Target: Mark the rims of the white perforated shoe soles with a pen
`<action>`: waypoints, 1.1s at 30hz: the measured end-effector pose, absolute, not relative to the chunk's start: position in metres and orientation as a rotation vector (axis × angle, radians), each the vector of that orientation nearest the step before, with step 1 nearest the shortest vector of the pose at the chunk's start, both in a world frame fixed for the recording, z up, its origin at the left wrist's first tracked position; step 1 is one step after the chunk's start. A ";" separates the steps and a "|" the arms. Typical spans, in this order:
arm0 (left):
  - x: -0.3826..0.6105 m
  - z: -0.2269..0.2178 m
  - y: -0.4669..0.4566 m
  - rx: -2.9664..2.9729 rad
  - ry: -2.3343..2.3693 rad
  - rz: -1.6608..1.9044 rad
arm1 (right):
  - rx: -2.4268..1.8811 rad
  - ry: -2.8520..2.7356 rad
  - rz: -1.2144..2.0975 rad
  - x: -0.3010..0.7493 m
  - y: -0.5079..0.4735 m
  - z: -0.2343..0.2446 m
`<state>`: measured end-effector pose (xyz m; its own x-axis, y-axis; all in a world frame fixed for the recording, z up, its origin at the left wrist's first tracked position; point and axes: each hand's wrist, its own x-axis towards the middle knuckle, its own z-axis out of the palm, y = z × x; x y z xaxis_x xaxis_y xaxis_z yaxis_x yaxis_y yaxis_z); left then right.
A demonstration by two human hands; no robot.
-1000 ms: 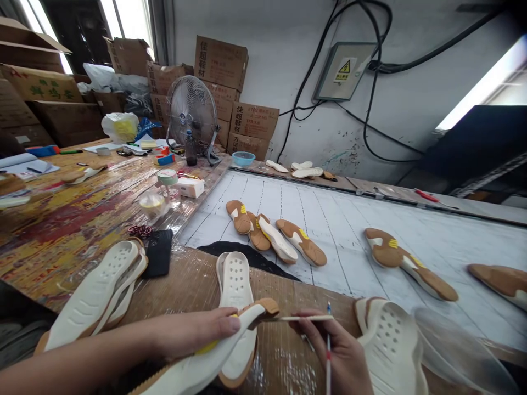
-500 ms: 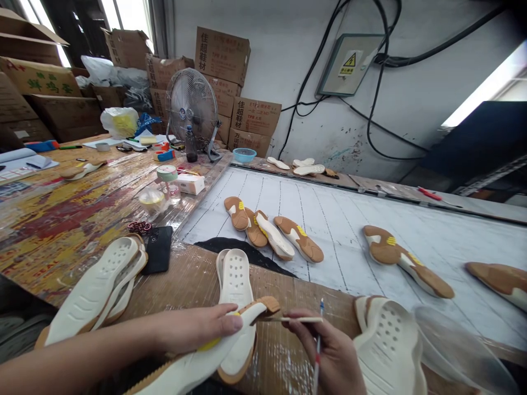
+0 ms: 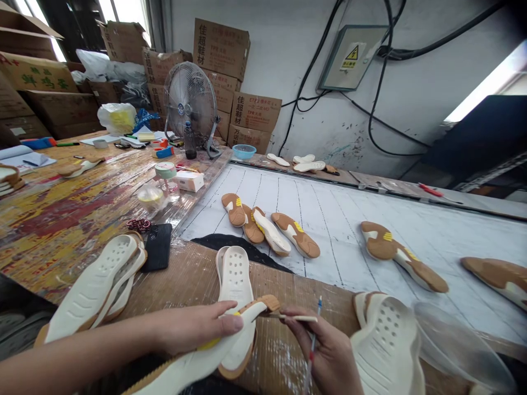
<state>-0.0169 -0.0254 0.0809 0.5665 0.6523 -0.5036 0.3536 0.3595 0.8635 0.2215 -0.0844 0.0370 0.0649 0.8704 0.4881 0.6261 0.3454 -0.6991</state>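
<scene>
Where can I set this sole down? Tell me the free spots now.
Free patches: brown cardboard between the perforated white sole and the sole right of your right hand; lined white board between the two groups of tan-and-white soles. Crowded: around your left hand and the black phone.

The insole point(image 3: 193, 365) is matt white foam with a seemingly suede tip point(image 3: 268, 303), the table's plastic wrap point(image 3: 61, 230) glossy.
</scene>
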 end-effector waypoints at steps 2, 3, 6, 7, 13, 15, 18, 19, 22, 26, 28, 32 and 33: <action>-0.014 0.088 -0.025 1.376 1.025 0.099 | -1.369 -1.659 0.312 0.223 -0.085 0.035; -0.013 0.092 -0.025 1.421 1.029 0.054 | -1.378 -1.668 0.312 0.224 -0.086 0.033; -0.012 0.099 -0.024 1.452 1.032 0.032 | -1.424 -1.681 0.318 0.227 -0.088 0.030; -0.012 0.100 -0.024 1.456 1.030 0.028 | -1.437 -1.682 0.321 0.228 -0.088 0.029; -0.012 0.101 -0.025 1.493 1.045 -0.025 | -1.502 -1.676 0.315 0.231 -0.092 0.028; -0.011 0.103 -0.025 1.505 1.049 -0.037 | -1.521 -1.673 0.314 0.232 -0.092 0.027; -0.012 0.105 -0.024 1.530 1.031 -0.077 | -1.538 -1.669 0.313 0.234 -0.093 0.026; -0.012 0.105 -0.023 1.539 1.016 -0.108 | -1.547 -1.667 0.309 0.234 -0.094 0.025; -0.014 0.103 -0.021 1.560 0.974 -0.187 | -1.570 -1.652 0.288 0.236 -0.096 0.024; -0.015 0.102 -0.022 1.569 0.979 -0.197 | -1.595 -1.621 0.294 0.236 -0.096 0.025; -0.016 0.101 -0.022 1.566 0.987 -0.194 | -1.598 -1.607 0.320 0.234 -0.095 0.025; -0.017 0.094 -0.023 1.522 0.976 -0.113 | -1.624 -1.548 0.414 0.226 -0.098 0.028; -0.017 0.093 -0.023 1.497 0.945 -0.055 | -1.653 -1.515 0.431 0.227 -0.101 0.030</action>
<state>-0.0166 -0.0231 0.0928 0.6577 0.5102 -0.5542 0.5711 0.1419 0.8085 0.2273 -0.1006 0.0303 0.2127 0.9373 0.2760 0.6516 0.0745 -0.7549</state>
